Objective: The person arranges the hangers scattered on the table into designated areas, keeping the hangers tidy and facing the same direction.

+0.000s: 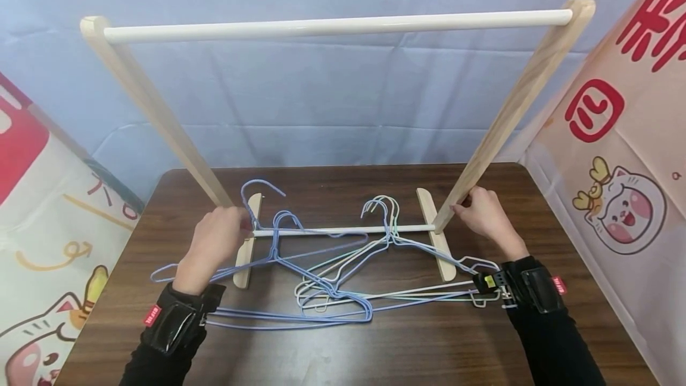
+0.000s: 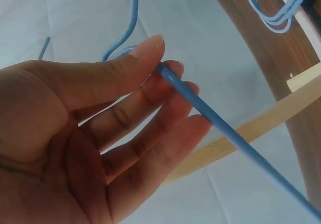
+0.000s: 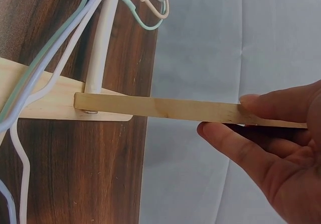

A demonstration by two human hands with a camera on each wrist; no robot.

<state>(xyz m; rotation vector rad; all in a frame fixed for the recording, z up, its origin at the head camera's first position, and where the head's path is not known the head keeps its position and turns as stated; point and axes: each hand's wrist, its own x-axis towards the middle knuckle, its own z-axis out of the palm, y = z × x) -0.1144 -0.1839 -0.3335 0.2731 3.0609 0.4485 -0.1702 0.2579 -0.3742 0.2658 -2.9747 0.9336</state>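
Head view — left hand pinches blue hanger; right hand grips rack upright; hangers tangled between.

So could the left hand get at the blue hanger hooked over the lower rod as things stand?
Probably yes: the left hand sits right beside that blue hanger, though it already pinches a blue wire.

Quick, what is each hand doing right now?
Left hand: pinches a blue hanger between thumb and fingers.
Right hand: holds the rack's wooden post.
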